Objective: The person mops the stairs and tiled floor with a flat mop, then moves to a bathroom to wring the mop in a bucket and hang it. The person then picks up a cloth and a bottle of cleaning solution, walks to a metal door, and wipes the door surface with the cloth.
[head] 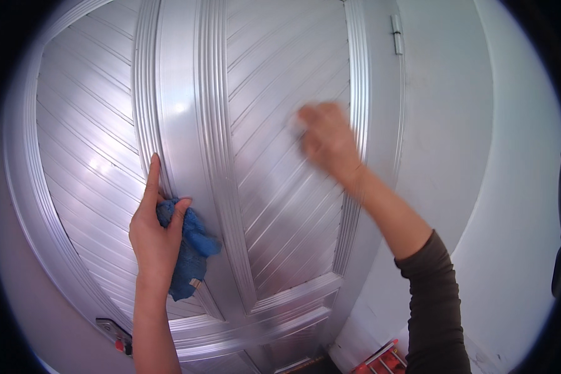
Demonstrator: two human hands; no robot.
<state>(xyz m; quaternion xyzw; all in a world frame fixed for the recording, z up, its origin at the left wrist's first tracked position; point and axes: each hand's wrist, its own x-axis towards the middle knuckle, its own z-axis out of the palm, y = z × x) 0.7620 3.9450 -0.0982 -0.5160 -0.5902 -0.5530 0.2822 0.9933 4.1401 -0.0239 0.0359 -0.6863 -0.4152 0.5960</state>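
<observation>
A silver-grey metal door (180, 117) with ribbed mouldings and slanted grooves fills most of the view. My left hand (156, 229) grips a bunched blue cloth (191, 262) between thumb and fingers, its index finger extended against the left moulding. The cloth hangs down below the hand and carries a small pale tag. Blurred by motion, my right hand (327, 138) is curled at the right grooved panel (285, 196). Something pale shows at its fingertips, but the blur hides what it is.
A hinge (397, 35) sits on the door's right edge, beside a pale wall (449, 117). At lower left is a lock plate (114, 329) with a red item hanging by it. A red object with metal bars (383, 360) stands at the bottom right.
</observation>
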